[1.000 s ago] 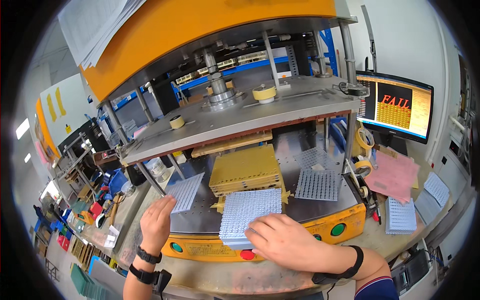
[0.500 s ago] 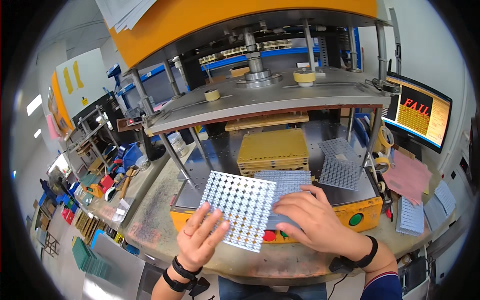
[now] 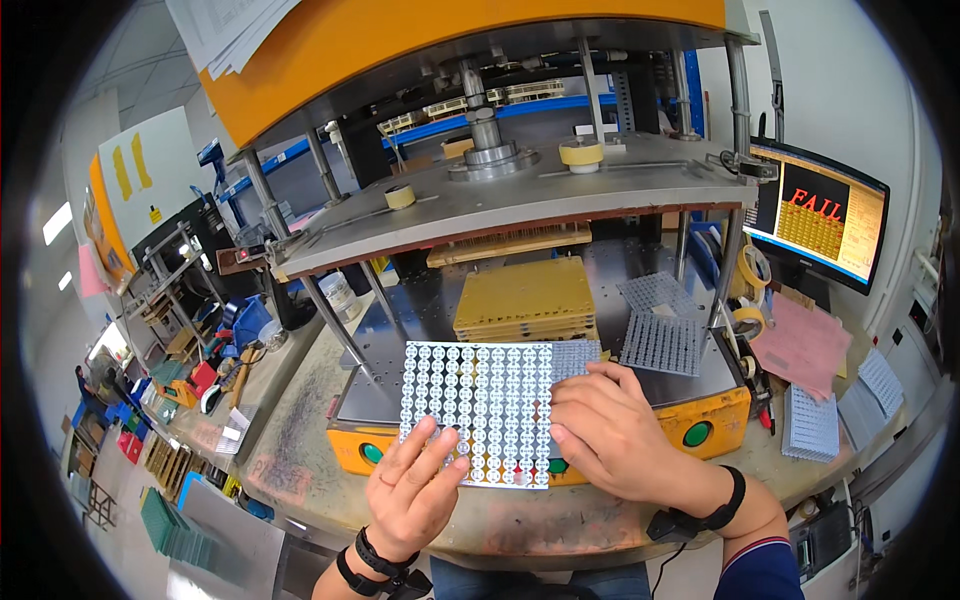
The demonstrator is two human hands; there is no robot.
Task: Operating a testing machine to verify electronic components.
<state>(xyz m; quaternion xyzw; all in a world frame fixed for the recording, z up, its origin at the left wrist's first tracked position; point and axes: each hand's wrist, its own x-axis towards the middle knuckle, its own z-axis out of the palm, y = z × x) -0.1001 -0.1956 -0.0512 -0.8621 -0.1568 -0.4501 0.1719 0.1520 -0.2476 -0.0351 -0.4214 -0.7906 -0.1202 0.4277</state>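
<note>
While both hands hold the white perforated panel (image 3: 480, 410) up in front of the press fixture, it sits clear of the machine bed (image 3: 420, 320), w/ its far edge over the bed's front lip. Left hand (image 3: 415, 485) is under the panel's near-left corner, fingers spread up onto its face, thumb side below; a loose pinch, not a fist. Right hand (image 3: 610, 435) lies palm-down along the panel's right edge, fingers curled over it, gripping that side.

Progress, as a judgement: panel looks lifted off the grey stack (image 3: 575, 358) just behind it, so pick-up seems done; it's not seated on the yellow fixture block (image 3: 525, 298) yet, which shows bare on top. So loading appears left to do, approx. midway at best. Two more grey perforated panels (image 3: 660, 340) lie on the bed's right side, and another (image 3: 812, 425) on the tabletop (image 3: 300, 420) by pink sheets (image 3: 805, 345). Monitor (image 3: 820, 225) at right shows a red message on black over an orange grid. Tape rolls (image 3: 582, 152) sit on the upper plate.
</note>
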